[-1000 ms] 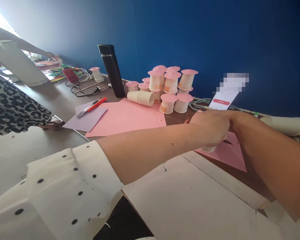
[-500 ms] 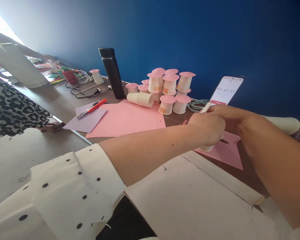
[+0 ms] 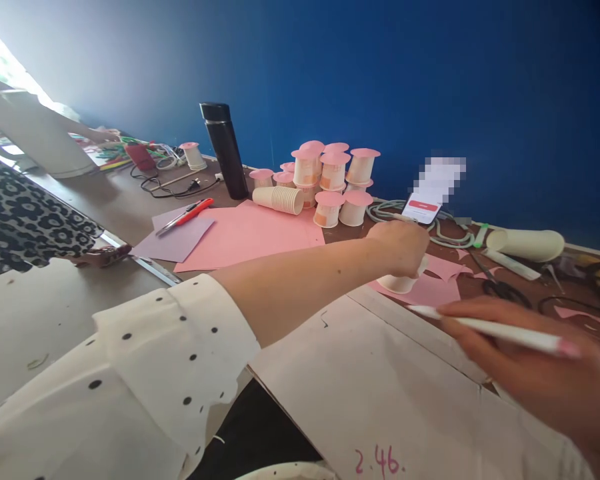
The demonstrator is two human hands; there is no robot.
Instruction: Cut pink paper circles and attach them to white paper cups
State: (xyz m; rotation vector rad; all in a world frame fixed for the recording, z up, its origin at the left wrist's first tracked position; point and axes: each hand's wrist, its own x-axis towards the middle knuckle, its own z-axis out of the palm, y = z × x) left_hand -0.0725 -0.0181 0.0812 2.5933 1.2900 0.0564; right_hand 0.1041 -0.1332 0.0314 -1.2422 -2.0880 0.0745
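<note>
My left hand (image 3: 400,245) is closed around a white paper cup (image 3: 399,283), its fingers mostly hidden on the far side. The cup stands on a sheet of pink paper (image 3: 435,291) with pieces cut from it. In my right hand (image 3: 535,373), blurred by motion, is a slim white marker (image 3: 505,330) with a pink end, its pale tip towards the cup. Behind my left hand leans a phone (image 3: 421,209) against the blue wall. Black-handled scissors (image 3: 505,291) lie just beyond the marker.
Several paper cups with pink disc tops (image 3: 334,172) are stacked by nested cups (image 3: 279,199). Left are a red box cutter (image 3: 193,212), lilac paper (image 3: 180,245) and a black bottle (image 3: 225,153). A white board (image 3: 380,387) lies in front; a person's patterned clothing (image 3: 30,213) shows left.
My right hand has drawn away from the cup, towards me and to the right, with the marker. My left hand stays at the cup. The view has turned slightly right, showing handwritten numbers.
</note>
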